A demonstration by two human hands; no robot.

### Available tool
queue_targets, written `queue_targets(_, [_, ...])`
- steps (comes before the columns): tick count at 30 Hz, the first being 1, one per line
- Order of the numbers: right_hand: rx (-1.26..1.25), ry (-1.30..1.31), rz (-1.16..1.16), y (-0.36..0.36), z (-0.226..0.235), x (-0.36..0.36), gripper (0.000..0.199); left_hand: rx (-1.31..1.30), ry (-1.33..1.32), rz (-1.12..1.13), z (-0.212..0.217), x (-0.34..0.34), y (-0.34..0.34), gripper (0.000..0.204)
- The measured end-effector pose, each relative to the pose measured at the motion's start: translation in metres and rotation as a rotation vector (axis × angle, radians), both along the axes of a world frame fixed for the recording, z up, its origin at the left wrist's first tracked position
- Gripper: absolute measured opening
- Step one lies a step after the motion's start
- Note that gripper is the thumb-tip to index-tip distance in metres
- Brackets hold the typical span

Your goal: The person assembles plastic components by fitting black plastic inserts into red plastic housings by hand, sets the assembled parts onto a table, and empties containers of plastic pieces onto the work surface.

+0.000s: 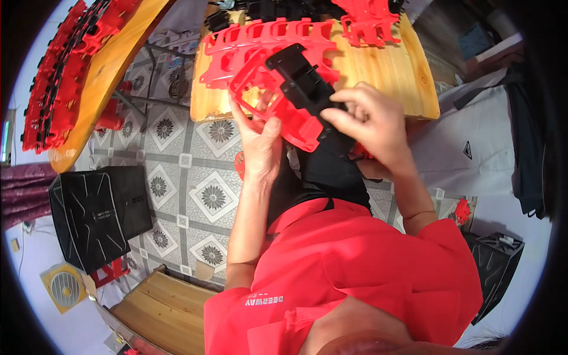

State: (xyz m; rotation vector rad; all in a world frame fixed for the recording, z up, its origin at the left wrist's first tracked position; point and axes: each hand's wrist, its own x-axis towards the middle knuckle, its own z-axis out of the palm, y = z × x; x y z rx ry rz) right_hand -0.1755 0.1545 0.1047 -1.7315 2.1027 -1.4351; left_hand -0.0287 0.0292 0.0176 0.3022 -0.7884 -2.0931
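My left hand (260,148) grips the lower edge of a red plastic frame (269,100) held up in front of me. My right hand (370,121) pinches a black plastic part (302,80) that lies across the red frame, fingers closed on its near end. Both pieces are raised above a wooden table (384,71). On that table, just beyond my hands, lies a row of red plastic frames (266,35), with more red pieces (367,21) at the far right corner.
A second wooden table (106,71) at the left carries a long stack of red and black parts (59,77). Black plastic panels (97,213) stand on the patterned tile floor at the left, another black piece (494,260) at the right. A wooden bench (165,313) is below.
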Motion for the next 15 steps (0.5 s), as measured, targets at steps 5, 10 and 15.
queue_targets(5, [-0.140, 0.185, 0.009, -0.021, -0.014, 0.022, 0.025, -0.005, -0.012, 0.038, 0.003, 0.008, 0.000, 0.120])
queue_targets(10, [-0.173, 0.335, 0.057, -0.029, -0.014, 0.027, 0.029, -0.012, -0.045, 0.031, 0.005, 0.019, -0.002, 0.122])
queue_targets(15, [-0.186, 0.347, 0.077, -0.036, -0.021, 0.030, 0.031, -0.020, -0.002, 0.003, 0.006, 0.019, -0.006, 0.119])
